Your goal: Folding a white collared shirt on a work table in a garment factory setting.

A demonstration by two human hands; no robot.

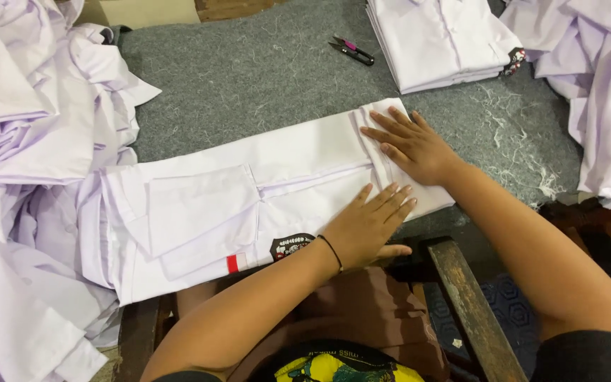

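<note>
Hands flat on a half-folded white shirt, pinning the fold.

Left hand lies palm down, fingers together and straight, on the shirt's near edge beside the dark sleeve badge; it grips nothing, only presses. Right hand also lies flat, fingers spread, over the creased end of the shirt, likely to keep the folded layers from springing open. Shirt lies lengthwise across the grey felt table, sleeve tucked on top so the package stays narrow. Folded stack sits at the far edge, well apart; small snips just beside it. Loose white garments heaped at left, more at right.
</note>
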